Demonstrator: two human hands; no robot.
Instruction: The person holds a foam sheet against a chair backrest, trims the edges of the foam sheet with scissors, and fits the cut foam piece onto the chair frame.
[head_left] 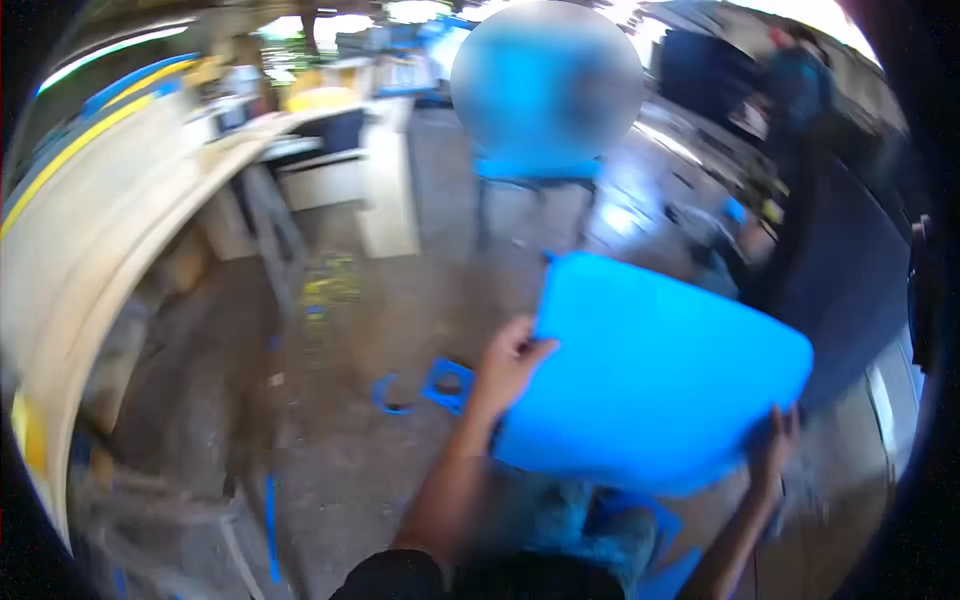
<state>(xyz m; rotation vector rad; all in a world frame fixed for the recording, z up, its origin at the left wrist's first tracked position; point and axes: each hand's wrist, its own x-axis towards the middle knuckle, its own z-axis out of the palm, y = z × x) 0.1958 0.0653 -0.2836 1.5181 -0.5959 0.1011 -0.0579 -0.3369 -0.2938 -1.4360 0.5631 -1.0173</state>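
A large blue panel with rounded corners (660,370) is held tilted in front of my body, between both hands. My left hand (508,368) grips its left edge, the thumb lying over the near face. At the lower right edge is my right hand (775,445), its fingers around the rim and partly hidden by the panel. Motion blur softens the whole view.
A pale wooden bench (130,235) curves along the left. Blue offcuts (448,386) lie on the brown floor (340,430). A blue seat or table (540,168) stands ahead, its top blurred. A large dark object (840,270) is at right; a person (800,80) is behind it.
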